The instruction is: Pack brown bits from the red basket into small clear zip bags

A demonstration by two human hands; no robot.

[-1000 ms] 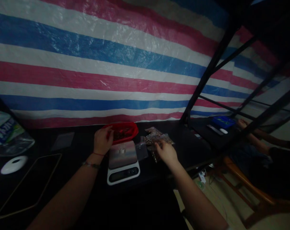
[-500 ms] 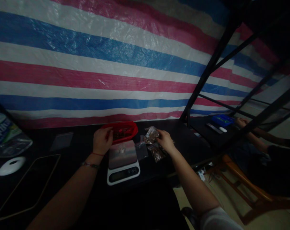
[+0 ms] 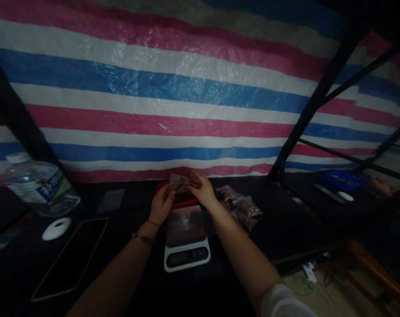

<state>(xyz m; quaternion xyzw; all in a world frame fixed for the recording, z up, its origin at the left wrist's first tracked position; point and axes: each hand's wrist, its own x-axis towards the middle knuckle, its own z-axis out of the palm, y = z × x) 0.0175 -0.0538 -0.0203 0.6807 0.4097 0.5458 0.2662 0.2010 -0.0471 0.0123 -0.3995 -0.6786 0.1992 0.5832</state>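
Both hands hold a small clear plastic bag [image 3: 179, 183] with brownish contents above the red tray [image 3: 186, 203]. My left hand [image 3: 162, 203] pinches the bag's left side, and my right hand [image 3: 203, 190] grips its right side. In front of the tray stands a white kitchen scale [image 3: 187, 259] with a small clear item [image 3: 185, 214] on its plate. Several filled plastic bags [image 3: 247, 205] lie to the right of my right forearm. The contents are too dark to name.
On the left are a large plastic bottle [image 3: 43, 189], a white computer mouse [image 3: 56, 229], a phone [image 3: 71, 257] and a flat clear bag [image 3: 111, 200]. Striped sheeting hangs behind. Further right, a blue tray [image 3: 343, 179] sits near another person's hand [image 3: 381, 187].
My right hand has moved left from the filled bags with one bag to above the red tray. My left hand has come to the same bag. The view has turned left.
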